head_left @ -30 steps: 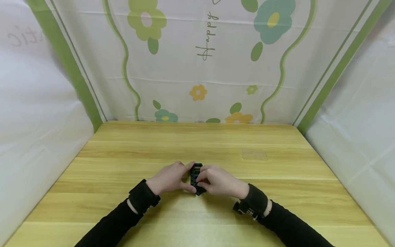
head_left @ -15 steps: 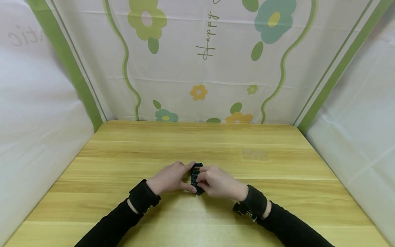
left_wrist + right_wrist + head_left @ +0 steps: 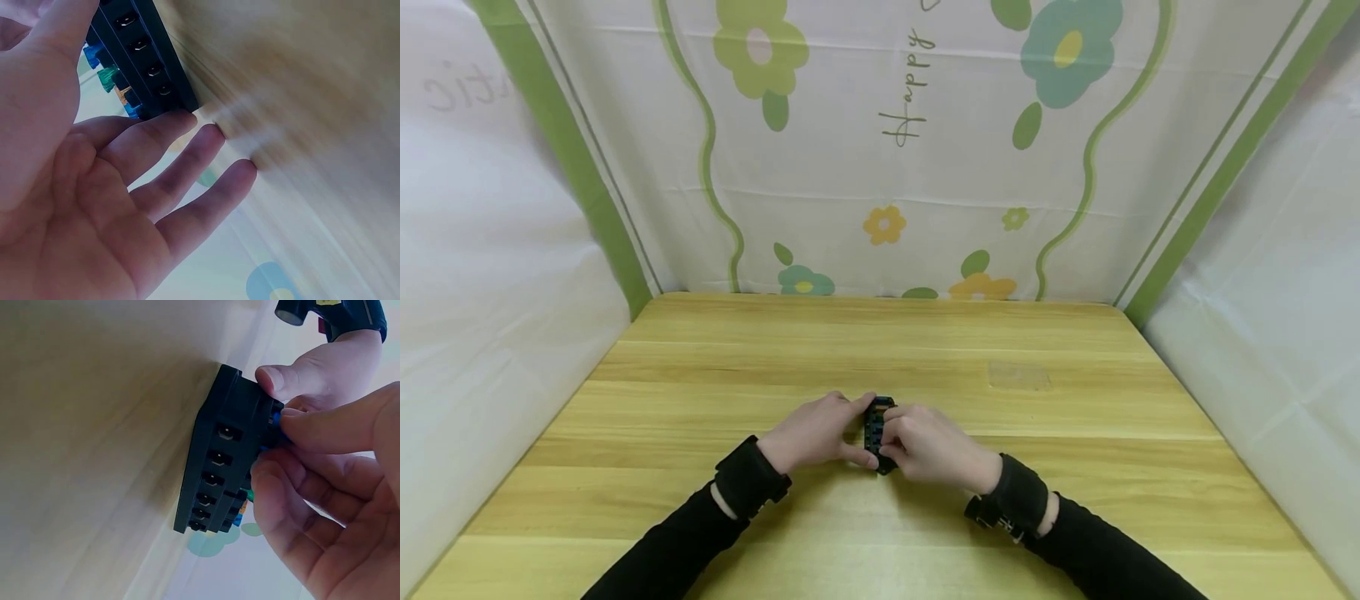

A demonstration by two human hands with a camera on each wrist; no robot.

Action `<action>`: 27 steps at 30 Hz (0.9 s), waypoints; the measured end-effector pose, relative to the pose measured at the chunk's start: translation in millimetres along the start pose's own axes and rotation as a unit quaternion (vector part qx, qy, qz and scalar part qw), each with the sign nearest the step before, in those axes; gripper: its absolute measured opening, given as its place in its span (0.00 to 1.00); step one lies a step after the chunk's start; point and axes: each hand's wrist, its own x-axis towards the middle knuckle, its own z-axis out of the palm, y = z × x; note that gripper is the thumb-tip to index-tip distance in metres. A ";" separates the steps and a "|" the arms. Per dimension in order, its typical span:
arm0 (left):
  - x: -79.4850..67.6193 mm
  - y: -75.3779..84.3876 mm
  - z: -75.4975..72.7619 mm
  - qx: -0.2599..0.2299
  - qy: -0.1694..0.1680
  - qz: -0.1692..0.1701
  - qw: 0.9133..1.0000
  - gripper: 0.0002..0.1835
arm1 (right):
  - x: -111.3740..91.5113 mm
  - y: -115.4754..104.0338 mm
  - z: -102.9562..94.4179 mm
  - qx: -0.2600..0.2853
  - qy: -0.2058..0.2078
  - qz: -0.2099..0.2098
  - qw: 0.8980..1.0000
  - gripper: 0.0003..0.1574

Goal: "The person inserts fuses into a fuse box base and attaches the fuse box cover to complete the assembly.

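A small black holder (image 3: 872, 425) stands on the table between both hands, with a row of square openings along its side and a shiny tip in each. Small blue, green and orange pieces (image 3: 107, 79) show along its other face. My left hand (image 3: 816, 429) steadies the holder between thumb and forefinger at its two ends, the remaining fingers extended past it. The right hand (image 3: 936, 446), seen closely in the right wrist view, pinches a blue piece (image 3: 277, 417) at the near end of the holder. Fingertips hide most of that piece.
The wooden table (image 3: 737, 358) runs back to a white cloth (image 3: 820, 167) printed with flowers, with more white cloth at both sides. A flat transparent piece (image 3: 1018, 375) lies at the back right. Black bands with cameras circle both wrists.
The right hand has turned slightly at the wrist while its fingertips stay at the holder's near end. The left hand and holder have hardly moved.
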 end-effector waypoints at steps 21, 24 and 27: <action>0.4 -1.9 4.8 -0.002 0.006 0.006 1.000 0.53 | 2.9 4.4 8.2 -0.031 0.027 -0.041 0.998 0.20; 1.4 -1.6 4.0 0.005 0.010 0.009 1.000 0.53 | 3.9 4.1 7.2 -0.034 0.031 -0.043 0.998 0.20; 1.9 -0.9 4.1 0.006 0.009 0.007 1.000 0.53 | 4.2 4.4 6.3 -0.037 0.027 -0.047 0.998 0.19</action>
